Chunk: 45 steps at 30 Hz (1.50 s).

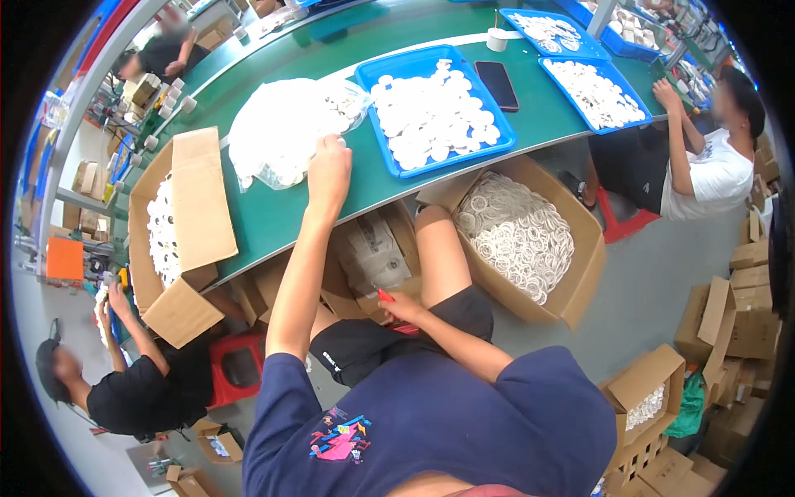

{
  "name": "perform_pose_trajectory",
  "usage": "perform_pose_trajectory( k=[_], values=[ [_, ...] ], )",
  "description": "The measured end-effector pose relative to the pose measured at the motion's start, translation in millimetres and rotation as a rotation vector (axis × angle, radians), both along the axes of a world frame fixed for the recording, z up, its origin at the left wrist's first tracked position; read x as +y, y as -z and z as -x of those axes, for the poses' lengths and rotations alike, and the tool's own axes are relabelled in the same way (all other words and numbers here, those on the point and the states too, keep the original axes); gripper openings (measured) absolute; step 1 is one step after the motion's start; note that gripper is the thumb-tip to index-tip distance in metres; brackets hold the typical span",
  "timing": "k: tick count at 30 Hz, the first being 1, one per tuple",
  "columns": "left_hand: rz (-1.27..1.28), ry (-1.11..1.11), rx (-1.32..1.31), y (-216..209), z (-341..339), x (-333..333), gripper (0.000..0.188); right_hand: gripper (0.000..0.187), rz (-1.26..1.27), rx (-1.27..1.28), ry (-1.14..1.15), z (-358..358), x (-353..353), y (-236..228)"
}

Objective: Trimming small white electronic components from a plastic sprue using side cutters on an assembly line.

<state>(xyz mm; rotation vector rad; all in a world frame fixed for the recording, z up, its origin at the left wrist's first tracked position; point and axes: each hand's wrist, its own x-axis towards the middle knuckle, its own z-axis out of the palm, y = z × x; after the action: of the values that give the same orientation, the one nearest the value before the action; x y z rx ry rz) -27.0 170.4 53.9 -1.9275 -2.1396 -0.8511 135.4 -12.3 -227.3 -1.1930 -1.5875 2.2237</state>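
Observation:
My left hand [330, 178] reaches over the green table to the near right side of a clear plastic bag [269, 132] full of white pieces. Its fingers are closed in a pinch, with a small white piece showing at the fingertips; its exact shape is hard to make out. Low over my lap, my right hand [401, 307] is closed around a small red object [384, 296], mostly covered by the fingers. Right of the bag lies a blue tray [397, 172] heaped with white round discs [431, 116].
An open carton [584, 277] of white rings stands by my right knee, another carton [203, 195] at the table's left. A phone [496, 85] lies beside the tray. More blue trays [609, 130] sit farther right. Co-workers [712, 166] sit on both sides.

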Motion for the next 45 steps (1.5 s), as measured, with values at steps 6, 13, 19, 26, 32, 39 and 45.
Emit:
perform_pose_trajectory(
  k=[6, 13, 19, 26, 32, 39, 45],
  values=[
    [-0.056, 0.066, -0.695, -17, -11, -96, 0.021, 0.032, 0.040, 0.124, 0.173, -31, 11, -94],
    [-0.170, 0.229, -1.708, 7, -40, -175, 0.017, 0.037, -0.452, 0.193, 0.292, -34, 37, -239],
    [-0.118, 0.152, -1.807, 16, -37, -196, 0.019, 0.041, -0.562, 0.086, 0.176, -16, 28, -255],
    [-0.121, 0.144, -1.735, 16, -32, -208, 0.020, 0.044, -0.688, 0.044, 0.131, -14, 26, -257],
    [-0.061, 0.169, -1.729, 20, -33, -205, 0.020, 0.044, -0.719, 0.046, 0.128, -18, 28, -256],
    [-0.047, 0.147, -1.712, 24, -33, -207, 0.019, 0.045, -0.759, 0.042, 0.092, -19, 30, -251],
    [-0.019, 0.143, -1.690, 33, -28, -210, 0.016, 0.045, -0.731, 0.036, 0.077, -18, 30, -249]
  ],
)
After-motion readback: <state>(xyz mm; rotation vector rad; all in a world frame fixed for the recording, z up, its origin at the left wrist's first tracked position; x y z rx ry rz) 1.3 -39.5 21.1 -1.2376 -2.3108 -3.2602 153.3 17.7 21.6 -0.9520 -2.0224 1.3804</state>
